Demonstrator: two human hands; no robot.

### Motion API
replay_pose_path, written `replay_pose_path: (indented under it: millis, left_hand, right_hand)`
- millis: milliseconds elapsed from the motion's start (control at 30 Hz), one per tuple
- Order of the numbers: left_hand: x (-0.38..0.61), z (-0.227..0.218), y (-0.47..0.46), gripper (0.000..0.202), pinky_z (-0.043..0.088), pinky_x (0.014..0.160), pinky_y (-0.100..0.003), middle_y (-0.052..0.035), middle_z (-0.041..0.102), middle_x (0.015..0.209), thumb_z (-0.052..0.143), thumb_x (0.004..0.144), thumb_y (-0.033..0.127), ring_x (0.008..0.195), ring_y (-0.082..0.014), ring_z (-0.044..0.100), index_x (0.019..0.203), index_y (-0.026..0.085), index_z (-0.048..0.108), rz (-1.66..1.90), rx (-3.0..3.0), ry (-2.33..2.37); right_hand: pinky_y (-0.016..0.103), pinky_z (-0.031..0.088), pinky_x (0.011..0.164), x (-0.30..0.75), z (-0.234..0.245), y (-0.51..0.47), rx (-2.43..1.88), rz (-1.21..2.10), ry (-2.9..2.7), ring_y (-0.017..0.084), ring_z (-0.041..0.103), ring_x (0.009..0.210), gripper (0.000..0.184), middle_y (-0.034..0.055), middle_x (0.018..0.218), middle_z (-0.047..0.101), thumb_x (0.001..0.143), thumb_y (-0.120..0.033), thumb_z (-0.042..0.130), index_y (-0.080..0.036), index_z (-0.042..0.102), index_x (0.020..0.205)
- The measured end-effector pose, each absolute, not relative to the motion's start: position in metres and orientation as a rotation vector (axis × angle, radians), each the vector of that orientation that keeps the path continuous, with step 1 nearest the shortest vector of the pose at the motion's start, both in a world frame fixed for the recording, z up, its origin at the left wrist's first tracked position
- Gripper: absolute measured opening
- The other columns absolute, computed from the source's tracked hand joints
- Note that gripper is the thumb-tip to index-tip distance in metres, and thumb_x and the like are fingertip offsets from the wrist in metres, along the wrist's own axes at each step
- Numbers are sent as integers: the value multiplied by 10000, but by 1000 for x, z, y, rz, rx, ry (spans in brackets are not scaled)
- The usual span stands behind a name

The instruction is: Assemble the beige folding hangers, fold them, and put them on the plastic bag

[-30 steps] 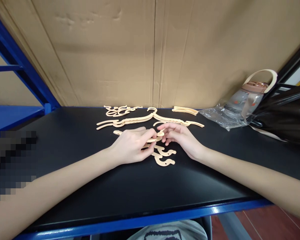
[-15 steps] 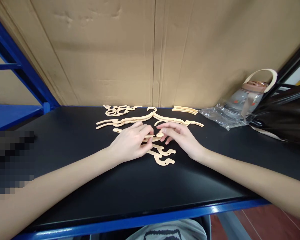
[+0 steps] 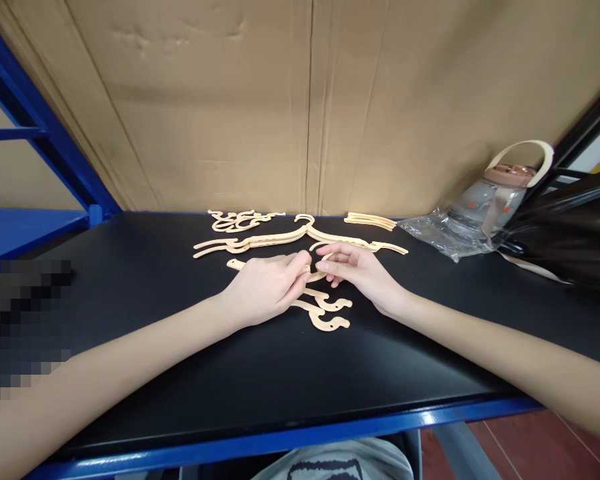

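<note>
My left hand (image 3: 270, 287) is closed around a cream plastic hanger arm (image 3: 235, 265), whose far left end sticks out past the knuckles. Facing it, my right hand (image 3: 355, 268) pinches a small curved cream hanger piece (image 3: 320, 275) between thumb and fingers; much of that piece is hidden. The two hands nearly meet. Just beyond them lies a hanger (image 3: 280, 237) with its hook pointing to the back. Below my left hand, loose hanger arms with hooked ends (image 3: 330, 323) lie on the black tabletop (image 3: 180, 380).
Several curvy cream pieces (image 3: 235, 220) lie at the back left, and a stack of cream strips (image 3: 370, 221) at the back right. A water bottle (image 3: 495, 200) stands on the right beside a clear plastic bag (image 3: 440, 233). A cardboard wall (image 3: 205, 120) closes off the back.
My left fingers have closed further over the end of the hanger arm, and its tip is more covered. My right hand keeps its pinch with its fingers slightly shifted.
</note>
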State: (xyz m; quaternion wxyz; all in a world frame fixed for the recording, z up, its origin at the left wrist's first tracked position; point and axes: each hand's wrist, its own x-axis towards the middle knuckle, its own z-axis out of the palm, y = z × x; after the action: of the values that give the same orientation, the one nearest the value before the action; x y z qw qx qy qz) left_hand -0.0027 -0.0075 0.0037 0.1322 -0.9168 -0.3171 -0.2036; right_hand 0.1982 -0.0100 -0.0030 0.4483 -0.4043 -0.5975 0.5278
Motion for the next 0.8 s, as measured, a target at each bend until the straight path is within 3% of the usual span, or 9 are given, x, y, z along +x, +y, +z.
replay_pose_path:
  millis: [133,367,800]
  left_hand:
    - [-2,4,-8,136,303,470,-228,35,570,612,318,961,263,494,-131,529,892,190,411,-597,-2679,-1034]
    - [-3,3,-8,134,343,497,-229,6,581,702,388,935,308,577,-139,557,897,189,436,-621,-2654,-957]
    - [-4,1,-5,194,369,486,-242,-19,594,769,283,990,328,611,-160,577,940,185,404,-502,-2785,-935]
  right_hand:
    - [221,491,599,198,-3,-10,-981,1310,-1494,80,579,663,268,-19,788,647,704,-271,766,-173,665,932]
    - [212,489,592,199,-5,-8,-945,1315,-1515,85,587,694,183,-11,803,664,715,-284,763,-181,695,851]
    - [211,493,604,199,-6,-8,-943,1346,-1520,84,590,710,229,-10,849,681,716,-248,758,-200,694,931]
